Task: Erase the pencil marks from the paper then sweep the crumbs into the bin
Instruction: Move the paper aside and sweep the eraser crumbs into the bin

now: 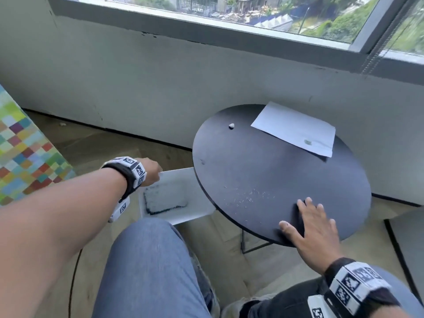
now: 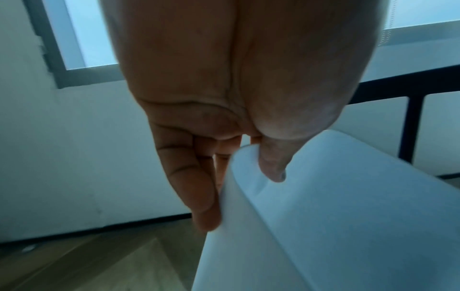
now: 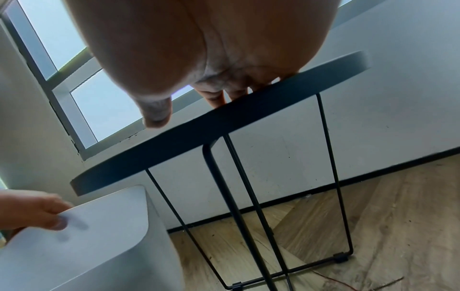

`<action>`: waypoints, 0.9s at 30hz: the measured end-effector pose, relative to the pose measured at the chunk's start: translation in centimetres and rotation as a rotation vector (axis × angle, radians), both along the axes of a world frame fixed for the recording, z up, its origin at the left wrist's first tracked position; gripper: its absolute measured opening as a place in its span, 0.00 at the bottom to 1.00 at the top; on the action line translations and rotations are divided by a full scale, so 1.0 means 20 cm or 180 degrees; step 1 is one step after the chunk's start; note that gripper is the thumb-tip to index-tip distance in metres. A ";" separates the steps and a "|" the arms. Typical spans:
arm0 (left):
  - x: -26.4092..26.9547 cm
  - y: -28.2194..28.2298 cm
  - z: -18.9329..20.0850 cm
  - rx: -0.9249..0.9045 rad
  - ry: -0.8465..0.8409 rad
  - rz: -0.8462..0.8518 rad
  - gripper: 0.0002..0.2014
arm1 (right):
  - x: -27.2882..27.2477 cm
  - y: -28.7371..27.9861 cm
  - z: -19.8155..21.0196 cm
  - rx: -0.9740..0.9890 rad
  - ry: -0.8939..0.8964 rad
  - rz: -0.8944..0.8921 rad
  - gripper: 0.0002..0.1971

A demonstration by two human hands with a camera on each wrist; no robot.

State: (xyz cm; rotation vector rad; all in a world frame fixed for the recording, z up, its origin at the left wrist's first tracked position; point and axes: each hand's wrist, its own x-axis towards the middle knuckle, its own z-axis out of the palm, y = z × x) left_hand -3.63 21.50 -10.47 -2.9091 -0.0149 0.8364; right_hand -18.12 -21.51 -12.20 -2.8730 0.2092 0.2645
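A white sheet of paper lies at the far right of the round black table, with a small greenish smudge near its front corner. A small white eraser sits to the paper's left. Pale eraser crumbs are scattered near the table's front edge. My right hand lies flat, fingers straight, on the table just right of the crumbs. My left hand grips the rim of the white bin, thumb inside the wall, and holds it beside and below the table's left edge.
The table stands on thin black wire legs over a wood floor. A wall with a window runs behind it. A colourful checked panel leans at the left. My knees in jeans sit below the table edge.
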 end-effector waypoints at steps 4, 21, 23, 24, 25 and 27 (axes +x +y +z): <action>0.05 -0.21 0.01 -0.0088 0.0052 -0.0312 0.14 | 0.00 0.01 0.01 0.0011 0.0014 -0.0009 0.44; -0.28 -0.44 0.14 -0.1070 0.1133 0.0768 0.19 | -0.17 0.54 0.11 0.0548 0.0293 0.1523 0.49; -0.32 -0.45 0.15 -0.1080 0.0966 0.0895 0.19 | -0.11 0.41 0.13 0.0965 -0.0044 0.1089 0.48; -0.33 -0.46 0.15 -0.1113 0.0870 0.0948 0.19 | -0.06 0.33 0.14 0.1057 -0.0175 0.0764 0.46; -0.34 -0.47 0.15 -0.1136 0.0796 0.1025 0.20 | -0.01 0.24 0.15 0.1047 -0.0202 0.0442 0.45; -0.36 -0.50 0.15 -0.1167 0.0679 0.1112 0.19 | 0.08 0.09 0.15 0.0777 -0.0085 -0.0030 0.43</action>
